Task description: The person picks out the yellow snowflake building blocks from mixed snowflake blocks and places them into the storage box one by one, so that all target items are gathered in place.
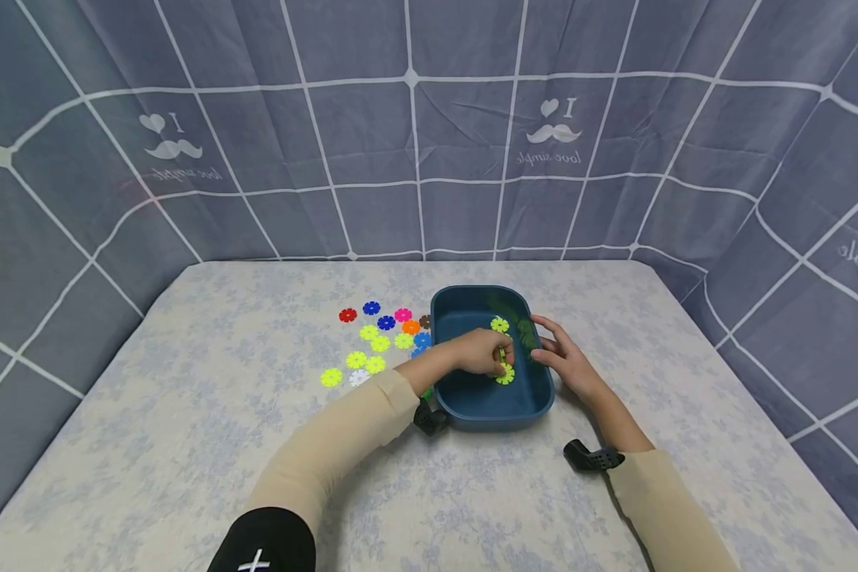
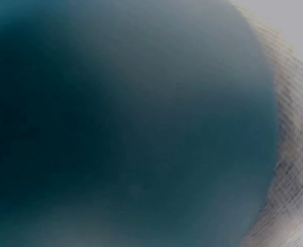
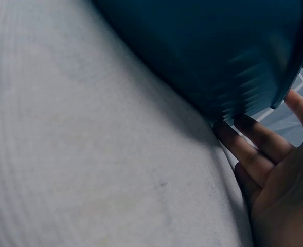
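My left hand (image 1: 482,352) reaches down into a dark blue plastic bin (image 1: 492,423), its curled fingers gripping a yellow-green notched plastic disc (image 1: 504,374) above the floor. Just beyond the knuckles shows another yellow-green disc (image 1: 500,324). On the bin's right side, my right hand (image 1: 570,361) rests its thumb and fingertips at the rim. In the right wrist view, extended fingers (image 3: 254,159) touch the ribbed outer wall from below. The left wrist view is filled by blurred blue bin wall (image 2: 192,128), with the left hand out of sight.
Several loose discs lie left of the bin: yellow-green (image 1: 356,360), red (image 1: 347,315), dark blue (image 1: 372,307), pink (image 1: 403,314), orange (image 1: 411,326) and white (image 1: 359,377). My left forearm hides some near the bin. Patterned cloth covers the table (image 1: 207,381); a grey curtain (image 1: 372,143) hangs behind.
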`<state>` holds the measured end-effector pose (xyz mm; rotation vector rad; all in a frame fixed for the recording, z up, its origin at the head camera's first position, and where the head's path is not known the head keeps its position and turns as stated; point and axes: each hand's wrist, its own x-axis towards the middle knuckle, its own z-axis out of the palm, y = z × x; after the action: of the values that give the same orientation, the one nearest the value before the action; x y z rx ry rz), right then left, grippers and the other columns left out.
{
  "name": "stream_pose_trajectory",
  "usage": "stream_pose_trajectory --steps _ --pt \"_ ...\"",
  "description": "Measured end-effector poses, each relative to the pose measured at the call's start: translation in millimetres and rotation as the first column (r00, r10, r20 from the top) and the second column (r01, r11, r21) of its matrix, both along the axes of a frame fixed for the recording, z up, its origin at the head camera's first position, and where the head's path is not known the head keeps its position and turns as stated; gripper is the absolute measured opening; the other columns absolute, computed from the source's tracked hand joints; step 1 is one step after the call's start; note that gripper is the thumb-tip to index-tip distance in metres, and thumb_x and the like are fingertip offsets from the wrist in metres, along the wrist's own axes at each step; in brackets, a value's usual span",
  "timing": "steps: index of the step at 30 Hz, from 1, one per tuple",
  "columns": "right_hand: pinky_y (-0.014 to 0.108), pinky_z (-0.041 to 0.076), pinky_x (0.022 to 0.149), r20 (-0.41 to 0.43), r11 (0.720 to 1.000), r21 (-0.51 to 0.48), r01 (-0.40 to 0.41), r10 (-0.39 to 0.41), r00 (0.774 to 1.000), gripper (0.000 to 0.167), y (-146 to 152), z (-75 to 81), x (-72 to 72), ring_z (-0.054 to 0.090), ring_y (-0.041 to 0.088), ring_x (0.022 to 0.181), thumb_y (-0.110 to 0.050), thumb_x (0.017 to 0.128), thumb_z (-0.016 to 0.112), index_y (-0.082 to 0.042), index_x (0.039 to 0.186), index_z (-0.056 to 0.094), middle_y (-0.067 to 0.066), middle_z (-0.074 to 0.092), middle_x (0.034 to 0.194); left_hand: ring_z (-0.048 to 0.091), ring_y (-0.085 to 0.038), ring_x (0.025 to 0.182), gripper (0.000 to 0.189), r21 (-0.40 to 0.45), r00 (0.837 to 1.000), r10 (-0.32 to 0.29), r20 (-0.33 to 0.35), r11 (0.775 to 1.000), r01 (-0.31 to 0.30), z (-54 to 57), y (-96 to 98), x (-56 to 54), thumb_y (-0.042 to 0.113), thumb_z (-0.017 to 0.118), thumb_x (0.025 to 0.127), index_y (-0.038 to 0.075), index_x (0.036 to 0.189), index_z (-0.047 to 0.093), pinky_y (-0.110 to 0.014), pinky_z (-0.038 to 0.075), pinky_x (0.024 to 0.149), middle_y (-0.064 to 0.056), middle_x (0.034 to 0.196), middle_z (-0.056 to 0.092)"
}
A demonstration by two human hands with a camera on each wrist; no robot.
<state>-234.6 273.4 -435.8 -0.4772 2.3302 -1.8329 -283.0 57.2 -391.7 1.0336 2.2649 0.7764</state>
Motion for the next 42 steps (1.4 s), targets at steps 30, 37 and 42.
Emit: stream_pose_trajectory --steps 30,37,42 --pt "0.065 0.024 0.106 0.013 1.000 -0.009 0.006 -0.006 1.000 0.062 0.0 -0.2 0.2 0.027 0.045 0.139 -0.009 0.102 0.047 -0.009 0.155 0.015 0.031 0.029 0.150 0.055 -0.011 0.074 0.026 -0.046 0.994 0.007 -0.113 0.999 -0.013 -3.9 3.8 5.4 0.015 0.079 0.084 0.011 0.105 0.065 -0.023 0.044 0.066 0.002 0.084 0.058" --pt "0.065 0.025 0.105 0.006 1.000 -0.014 -0.003 0.003 1.000 0.062 0.4 -0.2 -0.6 0.030 0.046 0.137 -0.009 0.102 0.046 -0.009 0.155 0.015 0.032 0.032 0.148 0.056 -0.010 0.077 0.029 -0.062 0.988 -0.004 -0.157 0.998 -0.006 -6.0 4.8 4.4 0.019 0.079 0.084 0.010 0.108 0.066 -0.022 0.045 0.069 0.003 0.085 0.059" --pt "0.064 0.027 0.104 0.010 1.000 -0.015 -0.003 0.003 1.000 0.062 0.0 0.1 -0.5 0.032 0.046 0.136 -0.008 0.102 0.046 -0.009 0.156 0.015 0.032 0.033 0.148 0.056 -0.009 0.077 0.030 -0.065 0.985 0.010 -0.171 0.998 -0.021 -5.7 4.9 4.2 0.021 0.079 0.084 0.010 0.108 0.066 -0.022 0.045 0.070 0.003 0.086 0.060"
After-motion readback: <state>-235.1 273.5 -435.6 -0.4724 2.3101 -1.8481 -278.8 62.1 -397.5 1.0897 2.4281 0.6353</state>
